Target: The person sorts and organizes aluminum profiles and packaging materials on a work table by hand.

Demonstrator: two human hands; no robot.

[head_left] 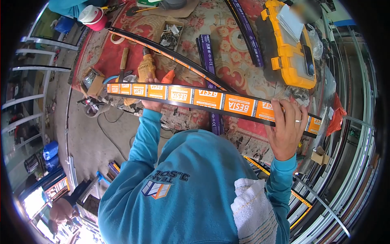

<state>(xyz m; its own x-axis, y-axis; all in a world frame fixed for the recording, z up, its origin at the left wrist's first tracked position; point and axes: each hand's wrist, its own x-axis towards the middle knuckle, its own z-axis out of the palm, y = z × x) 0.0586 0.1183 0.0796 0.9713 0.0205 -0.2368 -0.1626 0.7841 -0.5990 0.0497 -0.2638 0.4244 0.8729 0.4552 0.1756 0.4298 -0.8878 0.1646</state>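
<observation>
A long black profile strip [195, 96] with orange and white printed film lies across my view, tilted down to the right. My left hand [152, 105] is closed around it from below, left of its middle; the fingertips show past the far edge. Near the right end, my right hand [286, 122] grips it with fingers over the printed face and a ring on one finger. A second orange-filmed strip [174, 60] lies slantwise on the table beyond. Close to my left hand are a yellow drill [147, 67] and an orange-red pointed object [168, 77].
Purple-labelled profiles [207, 57] lie on the patterned table cover [227, 24]. A yellow case [280, 61] stands at the right, a box of small metal parts [170, 34] at the back. Left are a wooden-handled tool [124, 59] and a red-white jug [93, 18]. Long profiles [353, 162] fill the right side.
</observation>
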